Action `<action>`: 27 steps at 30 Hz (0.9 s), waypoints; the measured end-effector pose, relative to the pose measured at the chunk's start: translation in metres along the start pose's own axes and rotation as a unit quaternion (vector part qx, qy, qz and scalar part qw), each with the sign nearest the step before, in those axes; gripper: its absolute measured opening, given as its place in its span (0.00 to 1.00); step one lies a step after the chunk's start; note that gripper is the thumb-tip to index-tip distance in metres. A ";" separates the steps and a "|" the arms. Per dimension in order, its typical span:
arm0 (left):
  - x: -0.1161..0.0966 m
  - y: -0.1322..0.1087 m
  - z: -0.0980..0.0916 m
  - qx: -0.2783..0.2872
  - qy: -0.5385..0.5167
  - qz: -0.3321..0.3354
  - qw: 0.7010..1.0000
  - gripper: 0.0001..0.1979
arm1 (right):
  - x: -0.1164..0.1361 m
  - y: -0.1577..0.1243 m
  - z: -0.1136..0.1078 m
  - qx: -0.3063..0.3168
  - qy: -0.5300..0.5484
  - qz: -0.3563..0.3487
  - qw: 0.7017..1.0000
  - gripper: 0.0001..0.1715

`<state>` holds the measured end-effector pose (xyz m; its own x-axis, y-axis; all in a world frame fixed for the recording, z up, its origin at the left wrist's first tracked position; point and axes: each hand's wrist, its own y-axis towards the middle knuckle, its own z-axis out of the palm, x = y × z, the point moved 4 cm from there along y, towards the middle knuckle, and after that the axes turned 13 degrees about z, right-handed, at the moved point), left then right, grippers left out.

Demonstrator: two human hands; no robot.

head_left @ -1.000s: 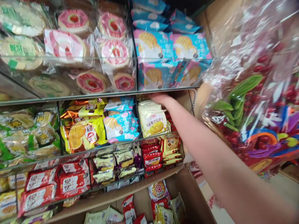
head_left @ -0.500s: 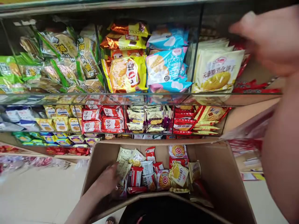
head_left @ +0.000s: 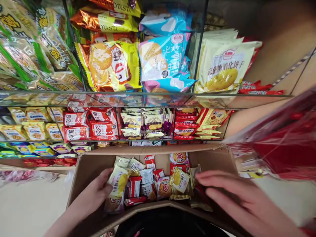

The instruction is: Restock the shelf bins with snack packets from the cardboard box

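A cardboard box [head_left: 217,149] holds several small wrapped snacks, among them a round-logo cracker packet [head_left: 164,187] and a red-and-white packet [head_left: 134,187]. At the box's left side my left hand [head_left: 95,191] pinches a cream biscuit packet [head_left: 118,180] between thumb and fingers. My right hand [head_left: 232,194] is over the right part of the box, its thumb and fingers apart and holding nothing, close to a cream packet [head_left: 195,174] at the right of the pile.
Glass-divided shelves stand beyond the box, with yellow packets [head_left: 111,67], blue packets [head_left: 165,62] and cream biscuit packets [head_left: 223,67] on top. Red plastic packaging [head_left: 283,141] hangs at the right. A tiled floor [head_left: 32,204] shows at the left.
My right hand has come down from the upper shelf to the box. My left hand has lifted a cream packet slightly. The view has shifted closer and to the right.
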<state>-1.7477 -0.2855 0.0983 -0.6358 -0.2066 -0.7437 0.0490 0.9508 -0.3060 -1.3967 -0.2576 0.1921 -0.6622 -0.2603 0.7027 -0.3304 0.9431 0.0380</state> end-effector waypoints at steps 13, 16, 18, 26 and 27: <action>-0.113 -0.005 0.043 0.053 -0.519 0.068 0.851 0.29 | 0.020 0.051 0.096 0.164 0.539 0.222 0.796 0.17; -0.116 0.000 0.040 0.005 -0.501 0.093 0.860 0.33 | 0.021 0.051 0.088 0.142 0.563 0.207 0.787 0.18; -0.118 0.002 0.040 -0.029 -0.501 0.115 0.858 0.33 | 0.019 0.049 0.084 0.137 0.547 0.196 0.802 0.17; -0.108 -0.002 0.068 -0.026 -0.499 0.170 0.849 0.25 | -0.013 0.031 0.085 0.136 0.420 0.185 0.878 0.16; -0.106 -0.003 0.072 -0.023 -0.513 0.173 0.840 0.27 | -0.017 0.030 0.087 0.137 0.418 0.186 0.878 0.16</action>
<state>-1.6250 -0.2834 0.1353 0.4106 0.0150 -0.9117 0.0503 0.9980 0.0391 -1.4535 -0.2432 0.1194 -0.0705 0.4067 0.9108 -0.4204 0.8159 -0.3969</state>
